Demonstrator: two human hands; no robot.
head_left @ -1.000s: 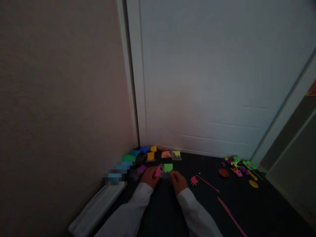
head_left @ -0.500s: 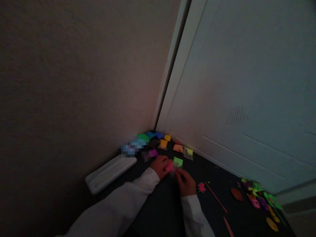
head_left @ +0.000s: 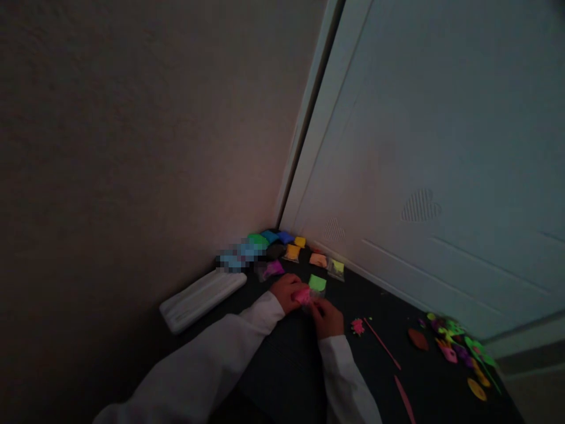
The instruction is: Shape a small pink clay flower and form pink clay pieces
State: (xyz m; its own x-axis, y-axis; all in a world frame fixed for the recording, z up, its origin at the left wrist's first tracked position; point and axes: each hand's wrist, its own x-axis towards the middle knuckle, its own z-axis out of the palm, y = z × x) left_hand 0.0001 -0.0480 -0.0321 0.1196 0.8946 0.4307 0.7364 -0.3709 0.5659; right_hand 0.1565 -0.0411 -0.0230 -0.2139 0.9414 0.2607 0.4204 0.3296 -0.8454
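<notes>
Between my two hands is a small clear bag of pink modelling clay (head_left: 302,295). My left hand (head_left: 285,291) is closed on its left side. My right hand (head_left: 327,318) pinches the bag's clear edge on the right. Just beyond them lies a bag of light green clay (head_left: 317,282), and a purple bag (head_left: 273,269) is to the left of it. To the right of my right hand sit a small bumpy pink clay piece (head_left: 357,327) and a thin pink stick tool (head_left: 382,344). Nearer to me lies a pink clay knife (head_left: 404,398).
Several coloured clay bags (head_left: 292,253) line the back corner by the wall and the white door (head_left: 441,147). A long white case (head_left: 203,300) lies at the left. A brown clay oval (head_left: 417,339) and several shaped clay pieces (head_left: 463,347) are at the right.
The view has shifted slightly. My right hand has drawn a little closer to my left, and both still hold the pink clay bag.
</notes>
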